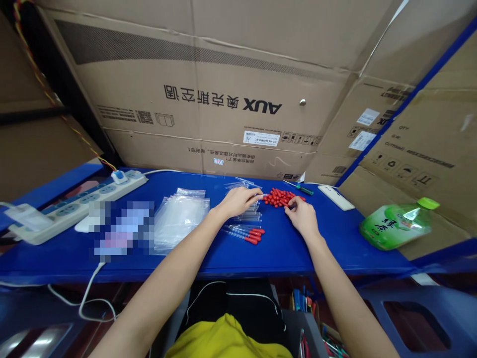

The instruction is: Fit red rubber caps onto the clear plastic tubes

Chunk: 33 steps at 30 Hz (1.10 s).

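Note:
On the blue table [283, 248] lies a small heap of red rubber caps [281, 197]. My right hand [303, 215] rests at the heap's near right edge, its fingertips pinching at the caps. My left hand [238, 200] lies over a row of clear thin tubes [246, 216] and appears to hold one tube by its end, pointing toward the caps. Nearer to me lie a few tubes with red caps fitted [250, 235].
A stack of clear plastic bags [181, 216] lies left of the tubes. A white power strip [78, 204] sits at far left. A green screwdriver [303, 189], a white remote-like bar [337, 197] and a tilted green bottle [397, 223] lie to the right. Cardboard boxes [223, 99] wall the back.

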Tool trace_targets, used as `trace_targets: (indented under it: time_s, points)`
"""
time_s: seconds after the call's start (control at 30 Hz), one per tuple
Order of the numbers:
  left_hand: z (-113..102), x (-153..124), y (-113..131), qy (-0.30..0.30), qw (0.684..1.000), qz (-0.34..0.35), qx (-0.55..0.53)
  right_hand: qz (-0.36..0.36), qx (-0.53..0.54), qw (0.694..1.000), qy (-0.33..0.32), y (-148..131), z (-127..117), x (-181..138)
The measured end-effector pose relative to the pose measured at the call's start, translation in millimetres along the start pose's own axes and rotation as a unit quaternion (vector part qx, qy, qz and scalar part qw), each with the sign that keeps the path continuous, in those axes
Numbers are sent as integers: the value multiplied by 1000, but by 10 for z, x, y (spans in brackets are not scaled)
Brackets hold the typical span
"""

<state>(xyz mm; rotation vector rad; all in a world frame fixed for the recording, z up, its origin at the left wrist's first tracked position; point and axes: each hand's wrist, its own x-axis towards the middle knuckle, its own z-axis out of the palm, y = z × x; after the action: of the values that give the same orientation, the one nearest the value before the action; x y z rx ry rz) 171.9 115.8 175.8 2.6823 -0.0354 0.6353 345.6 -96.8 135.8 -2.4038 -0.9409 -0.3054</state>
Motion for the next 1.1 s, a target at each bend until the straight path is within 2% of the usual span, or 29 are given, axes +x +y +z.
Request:
trace_targets:
  time_s: [0.27,0.43,0.53,0.67,0.77,0.87,0.97,1.1]
  points:
    - [9,2,-63,36,994,-19,-97,-25,42,999,14,-46,-6,21]
    - [3,23,-45,54,982,-32,-177,-26,149,988,43,-137,-85,2]
    - [8,55,-20,72,961,-61,-258,-55,264,963,29,-307,-129,27]
    - [-9,89,-36,142,914,-120,-361,-100,392,914,-17,-658,-137,208]
    - [-48,87,-103,187,885,-158,-397,-127,458,879,-23,-938,-95,407]
    - [-93,72,-179,223,859,-189,-420,-119,514,849,-26,-1141,1,536]
    - [-129,60,-221,244,843,-201,-434,-97,545,832,-17,-1220,125,544]
    - [-146,55,-226,239,845,-205,-433,-92,558,824,-25,-1190,219,467]
